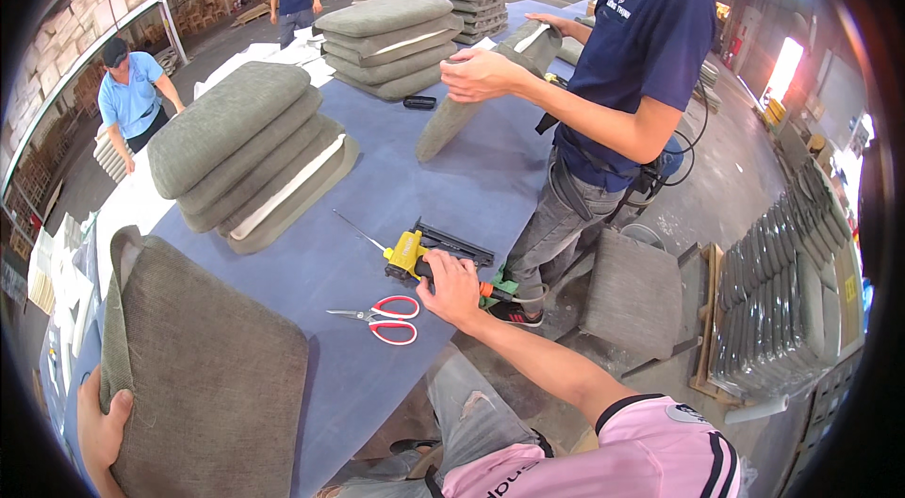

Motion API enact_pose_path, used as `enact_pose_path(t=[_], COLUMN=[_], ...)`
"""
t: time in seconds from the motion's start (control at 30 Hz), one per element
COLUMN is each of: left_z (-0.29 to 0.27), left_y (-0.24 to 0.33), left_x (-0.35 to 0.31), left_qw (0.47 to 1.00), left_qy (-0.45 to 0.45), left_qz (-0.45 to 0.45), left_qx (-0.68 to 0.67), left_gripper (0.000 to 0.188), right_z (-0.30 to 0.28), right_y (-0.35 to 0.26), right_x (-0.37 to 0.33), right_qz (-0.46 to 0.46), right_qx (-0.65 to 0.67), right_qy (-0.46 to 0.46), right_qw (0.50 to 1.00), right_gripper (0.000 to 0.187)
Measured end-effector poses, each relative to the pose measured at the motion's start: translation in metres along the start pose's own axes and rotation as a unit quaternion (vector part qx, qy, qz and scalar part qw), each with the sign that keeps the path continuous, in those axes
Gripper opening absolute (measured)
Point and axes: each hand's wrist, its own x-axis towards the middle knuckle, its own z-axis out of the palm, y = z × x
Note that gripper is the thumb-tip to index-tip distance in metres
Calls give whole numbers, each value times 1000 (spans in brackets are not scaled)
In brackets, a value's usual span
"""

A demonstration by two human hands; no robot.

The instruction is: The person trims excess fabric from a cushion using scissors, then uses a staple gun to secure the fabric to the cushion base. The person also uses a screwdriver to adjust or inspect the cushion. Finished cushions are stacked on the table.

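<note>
A grey-green upholstered seat cushion (212, 357) stands tilted at the near left of the table. My left hand (102, 427) is closed on its left edge, thumb on the broad face and fingers behind it. Along its upper left side a fabric edge hangs loose. On the blue tabletop, my right hand (451, 286) wraps round the handle of a yellow and black staple gun (407, 255). A thin metal shaft (356, 228) points away beside the gun's head; its handle end is unclear. Just in front of that hand lie red and white-handled scissors (388, 317).
Stacked cushions (250, 154) stand mid-table, with another stack (386, 46) behind. A co-worker (627, 55) at the right side holds a cushion (471, 112). A small black object (419, 102) lies between. Plastic-wrapped cushions (778, 300) sit on a pallet at right.
</note>
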Motion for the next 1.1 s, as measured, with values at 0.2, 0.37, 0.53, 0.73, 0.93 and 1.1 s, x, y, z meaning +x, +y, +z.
enact_pose_path(t=[0.2, 0.37, 0.53, 0.73, 0.93, 1.1], left_z=[-4, -1, -2, -10, 0, -4], left_y=[5, -1, -8, -9, -86, -27], left_x=[0, -3, 12, 29, 16, -16], left_qw=[999, 1000, 997, 958, 983, 993], left_qy=[-28, -4, -44, -160, 10, 13], left_qz=[-6, -21, -12, -38, -59, -27], left_qx=[-24, 1, -57, -233, -176, -118], left_gripper=[77, 75, 71, 67, 58, 55], right_z=[1, -2, -1, 1, 6, -1], right_y=[1, 0, 4, 5, 7, 6], right_x=[-1, 0, -4, -3, -1, -4], right_qz=[-6, -1, -1, -4, -19, -21], right_qx=[0, -5, -3, -5, 1, -1], right_qy=[4, 6, 3, 12, 35, 27], right_qw=[1000, 1000, 1000, 1000, 999, 999], right_gripper=[45, 44, 44, 45, 46, 44])
